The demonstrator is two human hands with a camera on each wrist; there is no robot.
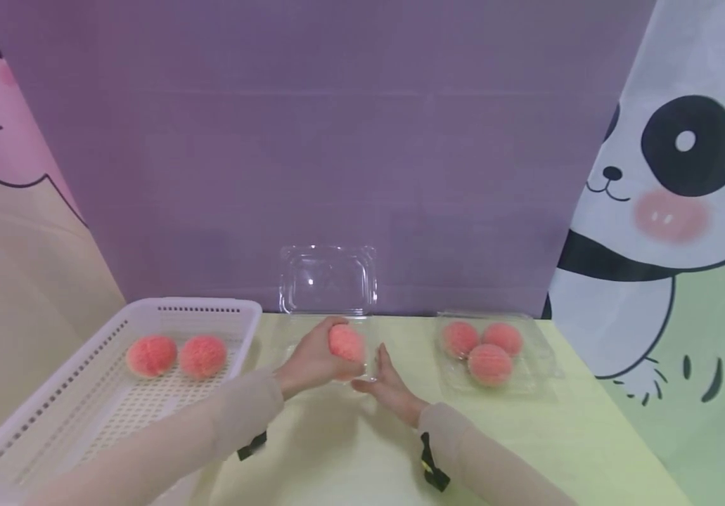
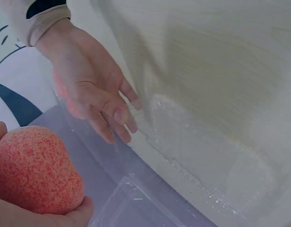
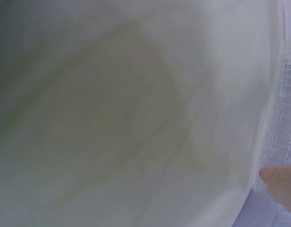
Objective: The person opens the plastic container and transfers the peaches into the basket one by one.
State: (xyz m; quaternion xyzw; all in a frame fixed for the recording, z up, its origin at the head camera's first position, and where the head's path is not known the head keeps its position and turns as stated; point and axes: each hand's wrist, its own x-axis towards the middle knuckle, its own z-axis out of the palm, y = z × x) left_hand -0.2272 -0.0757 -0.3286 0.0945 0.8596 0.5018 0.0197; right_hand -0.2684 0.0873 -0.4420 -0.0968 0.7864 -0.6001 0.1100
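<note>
My left hand (image 1: 313, 360) grips a pink peach (image 1: 348, 343) over a clear plastic clamshell box (image 1: 369, 362). Its clear lid (image 1: 329, 280) stands raised at the back. In the left wrist view, that hand's fingers and thumb curl round the peach (image 2: 38, 170). My right hand (image 1: 395, 388) is at the box's right side, with fingers extended and thumb spread. The left wrist view shows this right hand (image 2: 91, 85) by the clear box edge, its fingers loosely bent. Only the thumb (image 3: 281, 183) appears in the right wrist view, against the box edge.
A white perforated basket (image 1: 249, 330) on the left holds two peaches (image 1: 202, 356). To the right, another clear box (image 1: 527, 379) holds three peaches (image 1: 490, 364). The pale yellow table (image 1: 349, 457) ends at a purple backdrop (image 1: 337, 140).
</note>
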